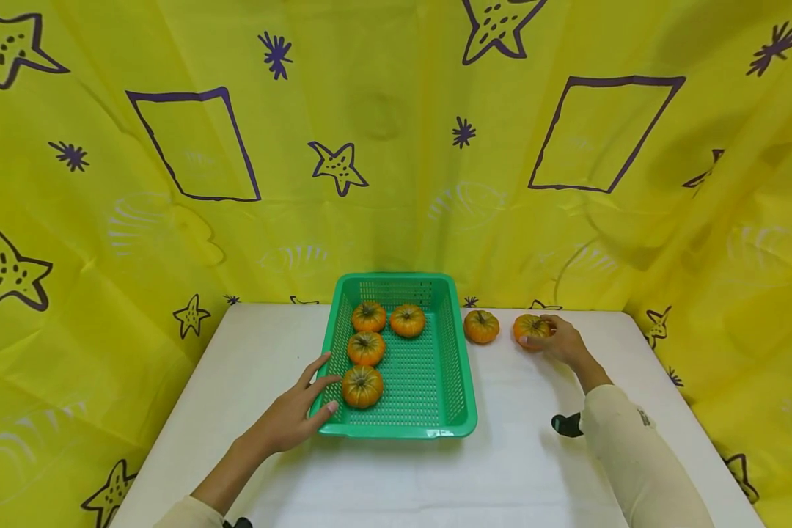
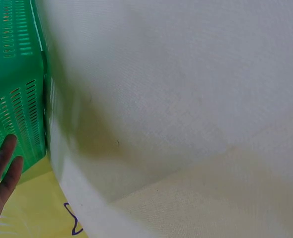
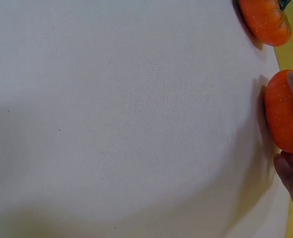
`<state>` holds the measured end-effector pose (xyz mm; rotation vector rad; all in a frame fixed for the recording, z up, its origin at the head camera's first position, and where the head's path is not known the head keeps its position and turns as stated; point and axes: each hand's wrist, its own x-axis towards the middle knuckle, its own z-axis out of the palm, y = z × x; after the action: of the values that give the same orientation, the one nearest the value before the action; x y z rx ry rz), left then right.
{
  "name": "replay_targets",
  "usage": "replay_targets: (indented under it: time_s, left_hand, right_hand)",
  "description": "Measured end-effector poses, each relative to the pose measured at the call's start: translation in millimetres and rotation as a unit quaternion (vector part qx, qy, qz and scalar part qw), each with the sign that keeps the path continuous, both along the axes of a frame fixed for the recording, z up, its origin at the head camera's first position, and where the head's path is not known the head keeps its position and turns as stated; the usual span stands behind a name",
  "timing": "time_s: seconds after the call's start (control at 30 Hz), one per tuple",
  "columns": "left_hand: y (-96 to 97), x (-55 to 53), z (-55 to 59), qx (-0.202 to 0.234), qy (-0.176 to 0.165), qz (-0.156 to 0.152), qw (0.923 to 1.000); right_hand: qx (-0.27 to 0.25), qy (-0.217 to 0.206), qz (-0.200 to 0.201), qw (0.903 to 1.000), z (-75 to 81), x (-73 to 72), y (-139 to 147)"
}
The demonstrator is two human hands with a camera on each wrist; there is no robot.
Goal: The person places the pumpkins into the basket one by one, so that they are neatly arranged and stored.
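At the back right of the table, my right hand (image 1: 563, 343) holds a small orange pumpkin (image 1: 531, 331) between thumb and fingers. The right wrist view shows the thumb on this pumpkin (image 3: 285, 114) and fingertips at its side. Just left of it sits another pumpkin (image 1: 481, 327), beside the green plastic basket (image 1: 463, 389). Several more pumpkins lie inside the basket, among them a front one (image 1: 362, 387) near its left wall. My left hand (image 1: 293, 414) rests with spread fingers at the basket's left rim. In the left wrist view, its fingers (image 2: 7, 153) lie against the slotted wall.
A white-covered table (image 1: 501, 469) carries everything. Yellow curtains (image 1: 396, 213) with purple starfish drawings stand along the back and both sides. A black strap end (image 1: 566, 425) sticks out by my right sleeve.
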<state>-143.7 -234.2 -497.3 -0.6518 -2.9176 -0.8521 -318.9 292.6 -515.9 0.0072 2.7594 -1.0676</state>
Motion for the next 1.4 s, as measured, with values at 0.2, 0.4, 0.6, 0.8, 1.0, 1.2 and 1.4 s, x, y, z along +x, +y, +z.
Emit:
replay_targets:
  time_s: [0.2,0.4,0.6,0.8,1.0,1.2,1.4]
  left_hand:
    - [-0.3,0.6,0.2,0.001,-0.003,0.000,1.0000]
    - [-1.0,0.1,0.3,-0.003,0.000,-0.001,1.0000]
    - [-1.2,0.8,-1.0,-0.002,-0.005,-0.001,1.0000]
    - [-1.3,1.2,-1.4,-0.003,-0.003,0.002,1.0000]
    - [-1.6,0.7,-2.8,-0.004,0.000,0.005,1.0000]
    - [-1.7,0.1,-3.5,-0.003,0.003,0.004,1.0000]
    - [-1.7,-0.4,-3.2,-0.005,0.008,0.001,0.9999]
  right_hand:
    - [-0.016,0.002,0.002,0.9999,-2.5,2.9,-0.3]
    - [-0.022,-0.002,0.002,0.9998,-1.3,5.8,-1.8]
    - [-0.031,0.001,0.008,0.9995,6.2,10.1,-0.6]
    - [-0.052,0.033,0.029,0.9977,15.1,9.8,0.0]
    - [-0.059,0.053,0.046,0.9958,28.8,9.3,-4.5]
    - [-0.067,0.058,0.060,0.9943,41.7,9.2,-11.1]
    - [-0.079,0.067,0.077,0.9917,57.8,9.8,-23.8]
